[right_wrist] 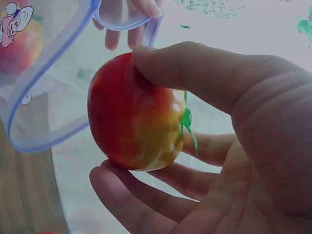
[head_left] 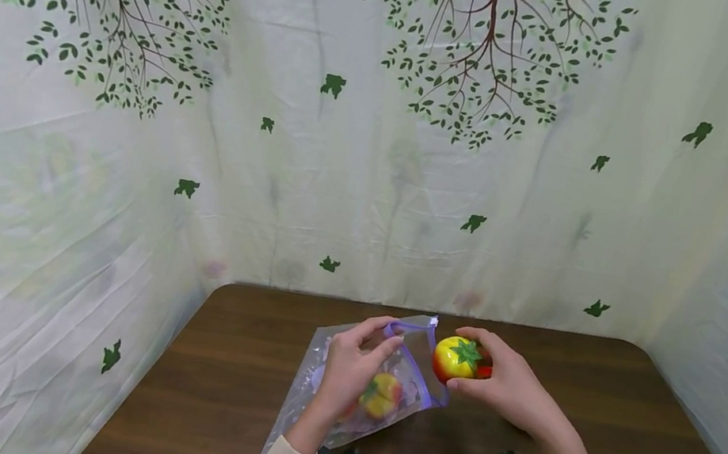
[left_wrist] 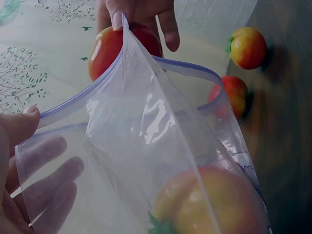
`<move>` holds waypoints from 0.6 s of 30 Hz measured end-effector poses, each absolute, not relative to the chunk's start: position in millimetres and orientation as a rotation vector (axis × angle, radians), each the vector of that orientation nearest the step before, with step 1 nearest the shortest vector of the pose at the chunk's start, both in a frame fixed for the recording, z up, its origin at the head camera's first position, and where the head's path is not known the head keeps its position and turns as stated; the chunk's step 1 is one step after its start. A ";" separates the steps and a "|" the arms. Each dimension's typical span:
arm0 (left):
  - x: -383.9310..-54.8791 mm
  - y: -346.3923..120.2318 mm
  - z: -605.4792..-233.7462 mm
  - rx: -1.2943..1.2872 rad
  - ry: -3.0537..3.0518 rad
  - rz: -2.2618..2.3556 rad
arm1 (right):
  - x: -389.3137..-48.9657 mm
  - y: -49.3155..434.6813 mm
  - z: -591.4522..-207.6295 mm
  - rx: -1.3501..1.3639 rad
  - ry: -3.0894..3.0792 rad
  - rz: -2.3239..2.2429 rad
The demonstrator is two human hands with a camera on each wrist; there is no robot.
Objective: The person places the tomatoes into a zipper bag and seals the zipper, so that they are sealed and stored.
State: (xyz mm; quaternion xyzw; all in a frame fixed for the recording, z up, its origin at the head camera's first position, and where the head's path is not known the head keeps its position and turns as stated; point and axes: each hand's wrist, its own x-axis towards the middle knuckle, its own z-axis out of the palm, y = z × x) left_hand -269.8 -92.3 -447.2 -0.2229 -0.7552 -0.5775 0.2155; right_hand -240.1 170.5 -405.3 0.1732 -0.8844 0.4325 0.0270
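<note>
My left hand (head_left: 349, 369) pinches the rim of a clear zip bag (left_wrist: 146, 131) with a purple zip edge, thumb outside and fingers showing through the plastic. The bag's mouth gapes toward the right. Inside it lies a red-and-yellow toy tomato (head_left: 382, 396), seen through the film. My right hand (head_left: 512, 380) grips another toy tomato (right_wrist: 136, 112), glossy red and yellow with a green leafy top, between thumb and fingers. That tomato is right at the bag's mouth, and the right thumb overlaps the purple edge in the left wrist view.
Two more toy tomatoes, an upper one (left_wrist: 248, 48) and a lower one (left_wrist: 234, 95), sit on the dark wooden table (head_left: 220, 396) in the left wrist view. A pale cloth (head_left: 400, 185) printed with trees and leaves hangs behind the table. Black devices are worn on both wrists.
</note>
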 end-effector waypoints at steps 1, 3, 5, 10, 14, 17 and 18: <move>-269.5 -92.4 -447.0 -0.617 -2.093 -1.597 | -240.6 169.9 -405.4 0.544 -2.727 1.327; -269.5 -92.3 -446.8 -0.620 -2.090 -1.591 | -241.9 168.8 -406.0 0.557 -2.718 1.301; -269.6 -91.9 -446.7 -0.621 -2.089 -1.591 | -243.0 167.5 -406.9 0.564 -2.711 1.271; -269.6 -91.2 -446.4 -0.622 -2.091 -1.601 | -243.6 165.3 -409.4 0.581 -2.690 1.238; -270.1 -92.2 -446.5 -0.626 -2.087 -1.613 | -243.8 162.7 -410.0 0.593 -2.694 1.254; -270.5 -92.6 -446.4 -0.627 -2.087 -1.610 | -244.2 160.4 -410.2 0.578 -2.711 1.291; -270.5 -92.8 -446.2 -0.628 -2.088 -1.609 | -244.2 159.8 -410.3 0.575 -2.718 1.304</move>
